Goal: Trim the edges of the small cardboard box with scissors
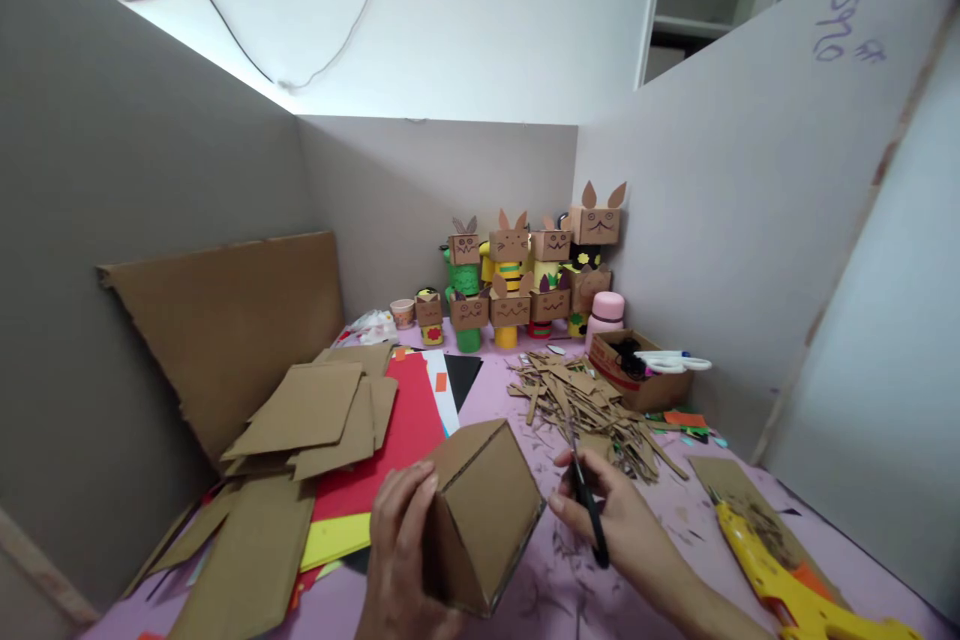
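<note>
My left hand (397,550) grips a small cardboard box (487,510) from its left side and holds it up over the pink table (697,530). My right hand (622,520) is closed around a slim black-handled tool (589,505), probably scissors, just right of the box. The tool's tip points up toward a heap of cardboard strips (585,405).
Flat cardboard pieces (315,410) and red, yellow and black paper sheets (405,440) lie at the left. Cardboard animal figures (525,280) stand at the back wall. A small box with white scissors (645,370) sits at the right, and a yellow glue gun (787,590) lies near the front right.
</note>
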{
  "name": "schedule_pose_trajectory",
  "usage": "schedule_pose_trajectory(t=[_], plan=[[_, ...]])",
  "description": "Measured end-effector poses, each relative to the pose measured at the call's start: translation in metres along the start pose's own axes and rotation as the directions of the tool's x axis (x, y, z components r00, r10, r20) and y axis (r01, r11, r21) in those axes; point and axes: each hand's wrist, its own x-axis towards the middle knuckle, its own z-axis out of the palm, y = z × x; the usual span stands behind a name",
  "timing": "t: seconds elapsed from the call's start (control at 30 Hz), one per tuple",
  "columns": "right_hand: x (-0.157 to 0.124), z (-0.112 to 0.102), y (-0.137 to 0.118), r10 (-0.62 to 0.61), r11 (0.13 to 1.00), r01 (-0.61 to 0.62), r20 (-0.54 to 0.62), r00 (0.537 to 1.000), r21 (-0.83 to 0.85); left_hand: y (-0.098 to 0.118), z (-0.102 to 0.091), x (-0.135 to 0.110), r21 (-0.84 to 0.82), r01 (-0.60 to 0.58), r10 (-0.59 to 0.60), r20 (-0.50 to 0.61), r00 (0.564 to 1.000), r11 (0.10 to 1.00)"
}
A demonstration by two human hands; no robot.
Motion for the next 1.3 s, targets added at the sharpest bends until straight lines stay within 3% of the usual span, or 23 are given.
schedule_pose_trajectory(t=[0.1, 0.17, 0.33, 0.5, 0.63, 0.67, 0.83, 1.03, 1.13, 1.3], plan=[[-0.003, 0.003, -0.001, -0.024, 0.999, 0.016, 0.163, 0.986, 0.051, 0.0, 0.004, -0.003, -0.042, 0.013, -0.014, -0.042, 0.999, 0.999], [-0.007, 0.006, 0.002, -0.033, 0.996, 0.018, 0.194, 0.98, 0.083, 0.001, 0.006, -0.005, -0.082, 0.068, -0.071, -0.037, 0.997, 0.994], [-0.012, -0.002, 0.011, -0.07, 0.996, 0.062, 0.123, 0.99, 0.069, 0.006, 0.008, -0.014, -0.254, 0.279, -0.244, 0.162, 0.956, 0.926], [-0.018, -0.017, -0.006, -0.118, 0.993, 0.115, 0.317, 0.941, 0.03, 0.011, 0.005, -0.021, -0.397, 0.379, -0.229, 0.376, 0.898, 0.836], [-0.025, -0.019, -0.014, -0.142, 0.982, 0.172, 0.304, 0.942, -0.075, 0.019, 0.002, -0.016, -0.385, 0.513, -0.274, 0.526, 0.805, 0.767], [-0.025, -0.019, -0.013, -0.167, 0.974, 0.203, 0.288, 0.943, -0.099, 0.021, 0.003, -0.014, -0.383, 0.524, -0.288, 0.524, 0.801, 0.761], [-0.026, -0.012, -0.001, -0.366, 0.885, 0.417, 0.244, 0.898, -0.206, 0.027, 0.006, -0.016, -0.403, 0.448, -0.265, 0.432, 0.862, 0.798], [-0.032, -0.01, 0.0, -0.333, 0.899, 0.395, 0.291, 0.897, -0.189, 0.029, 0.0, -0.017, -0.337, 0.317, -0.194, 0.353, 0.915, 0.886], [-0.035, -0.013, -0.001, -0.344, 0.886, 0.416, 0.311, 0.886, -0.205, 0.027, 0.001, -0.016, -0.315, 0.299, -0.179, 0.359, 0.916, 0.901], [-0.033, -0.013, 0.006, -0.476, 0.83, 0.524, 0.247, 0.844, -0.193, 0.028, 0.004, -0.019, -0.346, 0.4, -0.255, 0.396, 0.882, 0.849]])
